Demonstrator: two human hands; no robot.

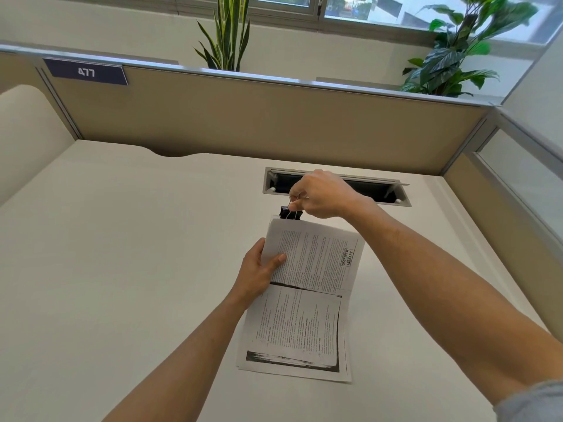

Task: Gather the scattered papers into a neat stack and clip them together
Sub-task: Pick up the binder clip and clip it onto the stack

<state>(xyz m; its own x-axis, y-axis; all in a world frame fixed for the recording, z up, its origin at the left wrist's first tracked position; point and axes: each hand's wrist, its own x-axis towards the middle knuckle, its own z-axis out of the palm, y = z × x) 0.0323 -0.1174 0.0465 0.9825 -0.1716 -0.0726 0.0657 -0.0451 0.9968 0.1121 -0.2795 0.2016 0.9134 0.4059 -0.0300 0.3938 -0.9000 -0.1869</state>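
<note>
A stack of printed papers (307, 300) lies lengthwise on the white desk (122, 269), its far end lifted. My left hand (259, 274) grips the stack's left edge, thumb on top of the page. A black binder clip (291, 214) sits at the stack's far edge. My right hand (320, 194) pinches the clip's wire handles from above. Whether the clip's jaws bite the paper is hidden by the raised top sheet.
An open cable slot (374, 187) is set in the desk just beyond my right hand. Beige partition walls (243, 117) close the desk at the back and right. Plants (451, 53) stand behind the partition.
</note>
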